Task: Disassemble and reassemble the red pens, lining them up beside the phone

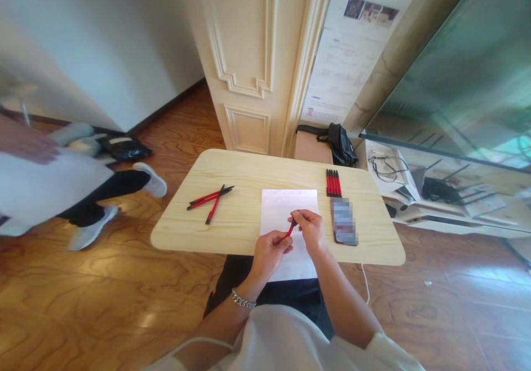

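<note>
Between my two hands is a red and black pen point(291, 228), held at a slant above a white sheet of paper point(286, 208). My left hand point(269, 252) is closed on the pen's red lower part. The fingers of my right hand point(309, 230) pinch its black upper end. To the left lie 3 similar loose pens point(212, 200), crossing one another. Over on the right, several red and black pens point(333, 183) lie side by side in a neat row. A phone point(344, 221) with a blurred screen rests just below that row.
The light wood table point(244, 172) has rounded corners. At the left a person point(53, 188) stands on the wooden floor. Behind the table are a cream panelled door point(244, 56) and a black bag point(338, 144). A white cable point(365, 285) hangs from the front edge.
</note>
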The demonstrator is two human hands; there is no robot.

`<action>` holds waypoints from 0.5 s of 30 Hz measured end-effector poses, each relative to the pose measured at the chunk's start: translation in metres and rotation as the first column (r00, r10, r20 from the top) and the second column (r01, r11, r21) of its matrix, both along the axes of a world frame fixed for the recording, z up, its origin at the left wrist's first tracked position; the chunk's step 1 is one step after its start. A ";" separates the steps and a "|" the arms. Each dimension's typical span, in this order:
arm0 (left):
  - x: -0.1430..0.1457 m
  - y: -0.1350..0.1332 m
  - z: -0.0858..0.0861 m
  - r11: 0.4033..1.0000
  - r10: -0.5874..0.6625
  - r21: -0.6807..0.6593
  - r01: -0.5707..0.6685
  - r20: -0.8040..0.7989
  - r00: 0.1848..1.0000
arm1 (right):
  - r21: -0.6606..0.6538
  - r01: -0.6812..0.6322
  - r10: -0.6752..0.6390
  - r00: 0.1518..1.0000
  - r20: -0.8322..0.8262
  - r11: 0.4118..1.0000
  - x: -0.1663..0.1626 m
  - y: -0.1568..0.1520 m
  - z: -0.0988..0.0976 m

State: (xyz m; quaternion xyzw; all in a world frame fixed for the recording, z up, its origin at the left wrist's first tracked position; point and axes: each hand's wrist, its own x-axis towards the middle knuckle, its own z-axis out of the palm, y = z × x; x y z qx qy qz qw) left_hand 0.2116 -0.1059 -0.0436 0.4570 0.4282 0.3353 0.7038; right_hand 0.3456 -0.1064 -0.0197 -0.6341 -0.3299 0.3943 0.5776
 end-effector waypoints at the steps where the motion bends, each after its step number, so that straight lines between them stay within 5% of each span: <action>1: 0.000 0.001 0.000 1.000 -0.006 0.002 0.006 0.001 1.000 | -0.003 0.006 -0.006 1.000 0.005 1.000 0.000 0.000 0.000; 8: 0.002 0.012 0.006 0.993 -0.089 0.082 0.087 0.019 0.996 | 0.020 -0.079 0.079 0.996 -0.041 0.997 0.007 -0.003 0.009; 15: 0.006 0.027 0.028 0.996 0.033 0.076 -0.050 0.215 0.976 | 0.011 -0.053 0.052 0.997 0.055 0.999 0.006 -0.020 0.001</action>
